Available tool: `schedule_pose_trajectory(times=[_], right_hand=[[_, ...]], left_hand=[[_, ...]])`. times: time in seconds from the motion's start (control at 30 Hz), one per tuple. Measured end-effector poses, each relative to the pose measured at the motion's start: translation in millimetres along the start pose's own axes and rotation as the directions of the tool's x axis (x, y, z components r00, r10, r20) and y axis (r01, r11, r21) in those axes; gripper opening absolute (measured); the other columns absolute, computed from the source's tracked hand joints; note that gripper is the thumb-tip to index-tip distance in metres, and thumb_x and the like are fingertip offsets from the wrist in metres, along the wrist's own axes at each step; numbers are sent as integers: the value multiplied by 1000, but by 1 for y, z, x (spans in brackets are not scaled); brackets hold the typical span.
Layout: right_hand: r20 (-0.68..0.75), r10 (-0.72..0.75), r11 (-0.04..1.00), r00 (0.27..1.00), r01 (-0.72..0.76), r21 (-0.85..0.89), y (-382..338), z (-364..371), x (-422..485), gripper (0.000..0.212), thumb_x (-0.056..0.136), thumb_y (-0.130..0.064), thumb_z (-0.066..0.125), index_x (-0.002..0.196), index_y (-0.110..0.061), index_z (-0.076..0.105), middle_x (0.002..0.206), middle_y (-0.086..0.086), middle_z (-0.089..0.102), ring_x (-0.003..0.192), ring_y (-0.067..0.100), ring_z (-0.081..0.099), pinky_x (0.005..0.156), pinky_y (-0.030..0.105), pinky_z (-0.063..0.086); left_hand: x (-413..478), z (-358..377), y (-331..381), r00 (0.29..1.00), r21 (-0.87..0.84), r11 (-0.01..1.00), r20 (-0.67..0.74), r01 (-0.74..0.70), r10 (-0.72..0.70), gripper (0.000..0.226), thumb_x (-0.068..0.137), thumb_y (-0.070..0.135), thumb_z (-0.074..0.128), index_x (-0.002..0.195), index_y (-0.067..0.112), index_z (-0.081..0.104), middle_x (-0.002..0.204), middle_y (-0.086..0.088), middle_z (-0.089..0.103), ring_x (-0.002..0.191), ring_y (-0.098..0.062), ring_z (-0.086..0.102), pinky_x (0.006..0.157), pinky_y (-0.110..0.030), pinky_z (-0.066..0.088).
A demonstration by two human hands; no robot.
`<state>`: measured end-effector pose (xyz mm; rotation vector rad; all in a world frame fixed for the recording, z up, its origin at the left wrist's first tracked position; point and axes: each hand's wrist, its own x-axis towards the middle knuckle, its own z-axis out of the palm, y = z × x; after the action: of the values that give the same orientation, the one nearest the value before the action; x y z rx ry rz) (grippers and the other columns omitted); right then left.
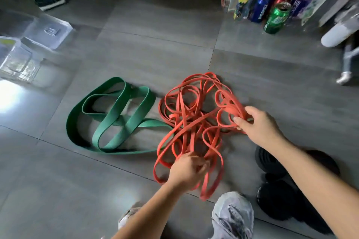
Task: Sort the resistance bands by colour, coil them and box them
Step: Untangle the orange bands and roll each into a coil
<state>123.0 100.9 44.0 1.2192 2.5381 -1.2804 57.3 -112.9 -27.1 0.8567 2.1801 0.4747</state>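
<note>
Fingers of the right hand are hooked into the right edge of the red bands, closed on a few strands where several loops bunch together. Closer to the person, the left hand has its fingers curled round strands at the near edge of the same tangle. How many it holds I cannot tell, as the hand is a little blurred.

The red bands lie as one loose knot of thin loops on the grey floor, just beyond the person's grey shoe. Just left of the tangle lie the green bands, wider and flatter, in a few open loops. One green run reaches the tangle's left edge and seems to slip under it. Well off to the tangle's far left stand the clear boxes, and well beyond it to the right is a crowd of bottles and cans.

To my eye the colours are mostly apart, and the step in hand is loosening the red knot to free a single band. Nothing is coiled or boxed yet. The next move calls for drawing the two held spots apart slowly and watching which loops follow. Those that snag should be let go, and the stray green run kept from dragging along.
</note>
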Motion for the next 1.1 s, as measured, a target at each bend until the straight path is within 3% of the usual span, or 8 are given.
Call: schedule_pose_trajectory(times=[0.13, 0.27, 0.43, 0.53, 0.63, 0.77, 0.9, 1.1], right_hand=[[8, 8, 999, 1000, -9, 31, 5, 7, 2, 18, 83, -26, 66, 71, -35, 57, 75, 0, 70, 75, 27, 68, 77, 43, 53], [31, 2, 995, 1000, -5, 102, 10, 12, -1, 10, 68, -50, 57, 78, -48, 59, 73, -1, 70, 73, 28, 67, 76, 47, 54], [57, -8, 992, 998, 1, 126, 15, 8, -10, 7, 76, -42, 63, 80, -39, 58, 72, -2, 70, 73, 26, 68, 76, 46, 54], [30, 18, 988, 999, -22, 155, 15, -2, -15, 15, 81, -31, 65, 79, -45, 60, 70, -3, 71, 72, 23, 69, 78, 48, 53], [-20, 28, 971, 999, -23, 239, 5, -14, -18, 11, 81, -26, 66, 77, -36, 63, 69, 0, 70, 70, 22, 70, 79, 53, 53], [-105, 4, 963, 994, 24, 269, -29, -41, -24, 14, 84, -19, 66, 73, -23, 58, 72, 0, 68, 72, 27, 70, 80, 55, 52], [-195, -64, 961, 979, 113, 253, -71, -77, -37, 10, 74, -37, 65, 69, -32, 58, 78, 6, 70, 78, 33, 69, 80, 54, 52], [-258, -166, 948, 952, 226, 225, -137, -129, -81, 18, 84, -25, 64, 71, -32, 53, 77, 4, 69, 79, 29, 69, 80, 52, 53]], left_hand=[[23, 6, -11, 871, -225, 894, -227, 388, -436, 32, 86, 33, 55, 108, 10, 49, 115, -12, 51, 112, -33, 49, 91, -39, 41], [49, 11, -15, 882, 13, 890, -140, 456, -450, 47, 78, 45, 66, 110, 14, 52, 112, -7, 58, 109, -30, 54, 85, -39, 48], [57, 4, -5, 930, 175, 935, -262, 308, -257, 27, 82, 25, 55, 106, 17, 59, 110, -7, 55, 106, -31, 51, 80, -39, 46], [40, -10, 10, 911, -183, 950, -286, 252, -297, 30, 77, 22, 61, 106, 18, 56, 96, -5, 61, 84, -23, 58, 71, -32, 47], [10, -31, 33, 953, -638, 766, -174, 83, -248, 23, 69, 16, 60, 92, 18, 56, 73, 2, 61, 54, -5, 53, 54, -23, 45], [-25, -65, 46, 992, -603, 795, -126, -61, -19, 13, 79, 15, 66, 78, 27, 61, 56, 14, 58, 51, -1, 51, 52, -19, 42], [-68, -109, 63, 972, -552, 804, -189, -221, 138, 25, 67, 37, 62, 83, 17, 64, 71, -12, 62, 65, -12, 53, 57, -33, 45], [-142, -164, 94, 935, -623, 703, -296, -343, 195, 17, 82, 2, 69, 86, 5, 53, 64, 14, 65, 58, 1, 57, 58, -13, 43]])
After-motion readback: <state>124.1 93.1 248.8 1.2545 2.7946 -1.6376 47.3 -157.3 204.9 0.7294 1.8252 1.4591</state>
